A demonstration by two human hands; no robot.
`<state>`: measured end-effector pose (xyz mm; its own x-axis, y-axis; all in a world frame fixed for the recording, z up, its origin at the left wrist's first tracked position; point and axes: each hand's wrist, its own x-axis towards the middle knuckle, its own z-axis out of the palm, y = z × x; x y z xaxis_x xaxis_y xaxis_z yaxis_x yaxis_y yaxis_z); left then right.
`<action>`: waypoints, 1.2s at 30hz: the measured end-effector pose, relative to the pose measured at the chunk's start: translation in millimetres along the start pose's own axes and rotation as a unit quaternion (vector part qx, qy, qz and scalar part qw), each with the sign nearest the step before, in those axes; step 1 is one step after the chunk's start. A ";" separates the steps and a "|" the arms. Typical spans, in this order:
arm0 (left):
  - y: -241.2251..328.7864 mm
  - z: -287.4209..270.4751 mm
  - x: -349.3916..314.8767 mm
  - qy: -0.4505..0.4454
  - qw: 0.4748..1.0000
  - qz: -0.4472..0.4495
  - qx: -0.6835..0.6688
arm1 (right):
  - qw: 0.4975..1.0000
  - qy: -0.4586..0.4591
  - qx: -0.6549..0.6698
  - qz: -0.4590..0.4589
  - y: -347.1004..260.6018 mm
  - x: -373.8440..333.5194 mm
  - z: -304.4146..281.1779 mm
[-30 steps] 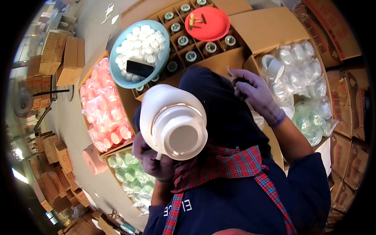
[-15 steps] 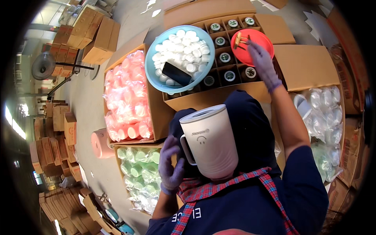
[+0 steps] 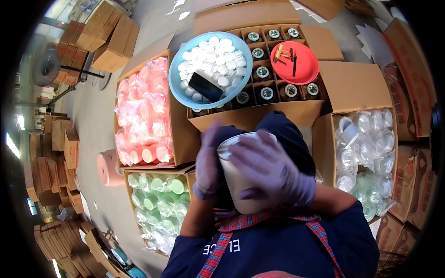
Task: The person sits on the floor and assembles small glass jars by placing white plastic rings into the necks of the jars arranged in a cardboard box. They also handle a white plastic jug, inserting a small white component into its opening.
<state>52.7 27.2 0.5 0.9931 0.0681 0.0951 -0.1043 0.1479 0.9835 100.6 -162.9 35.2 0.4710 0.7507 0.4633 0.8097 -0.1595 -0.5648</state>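
A white lidded mug point(image 3: 245, 180) leans in my lap, against the dark trousers. My right hand point(image 3: 273, 171), in a pale purple glove, lies across its upper front with the fingers stretched out over the lid rim. Beside the mug's left side is my left hand point(image 3: 207, 162), gloved too; its fingers are smeared by motion, and the mug's handle is hidden there. In front, a red shallow dish point(image 3: 301, 74) holds a few brass-coloured pieces point(image 3: 281, 53) and a slim black stick point(image 3: 294, 66).
Under the dish, a divided carton point(image 3: 259, 116) holds lidded mugs. A blue basin point(image 3: 175, 78) of white round pieces carries a black phone point(image 3: 205, 87). Cartons of bagged pink cups point(image 3: 143, 111), green cups point(image 3: 160, 199) and clear-wrapped cups point(image 3: 366, 143) flank me. A pink stool point(image 3: 109, 167) stands left.
My right hand has left the red dish and come back to the mug. The black stick now shows plainly in the dish. My left hand has moved up beside the mug.
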 end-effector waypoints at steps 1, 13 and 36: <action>-3.9 -16.8 -2.7 -0.075 0.983 0.027 0.163 | 0.999 -0.026 -0.003 -0.019 30.0 -11.6 1.7; 22.0 -7.0 -4.0 0.167 0.957 -0.158 0.178 | 0.960 0.200 -0.034 0.191 68.8 -28.9 10.3; -57.3 -20.0 121.1 0.073 0.990 0.003 -0.117 | 0.970 0.165 0.067 0.167 148.3 78.0 30.7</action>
<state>177.9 46.7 -47.4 0.9761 0.2085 0.0613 -0.1369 0.3709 0.9185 246.7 -108.3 -33.5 0.8037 0.4222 0.4194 0.5500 -0.2578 -0.7944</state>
